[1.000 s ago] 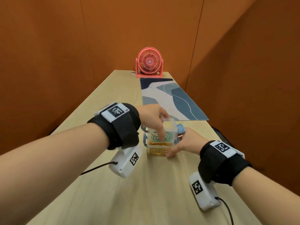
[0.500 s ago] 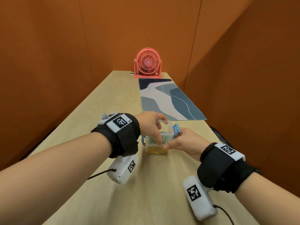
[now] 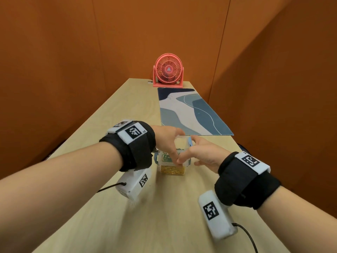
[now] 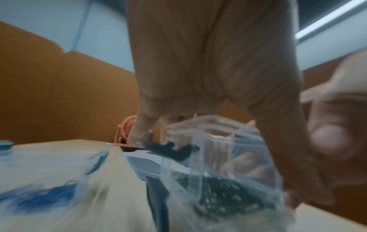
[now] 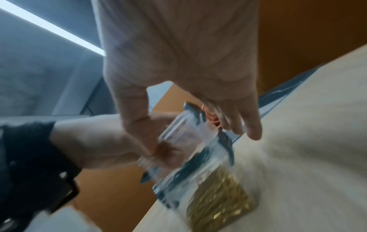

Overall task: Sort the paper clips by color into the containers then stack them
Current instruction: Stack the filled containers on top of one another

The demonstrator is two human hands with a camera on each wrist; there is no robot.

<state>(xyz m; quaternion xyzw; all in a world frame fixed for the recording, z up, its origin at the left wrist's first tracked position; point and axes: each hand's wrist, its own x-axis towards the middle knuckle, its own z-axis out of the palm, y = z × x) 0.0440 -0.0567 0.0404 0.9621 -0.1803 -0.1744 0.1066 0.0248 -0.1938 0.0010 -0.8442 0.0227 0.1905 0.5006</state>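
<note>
Stacking clear containers (image 3: pixel 172 157), gold clips (image 3: pixel 172 170) lowest

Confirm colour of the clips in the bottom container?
Gold clips in the bottom container; clearest in the head view.

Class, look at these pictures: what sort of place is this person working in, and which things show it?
Probably an office-style desk booth: a long pale wooden table enclosed by orange partition walls, with a coral-pink desk fan and a blue-and-white patterned desk mat at its far end.
</note>
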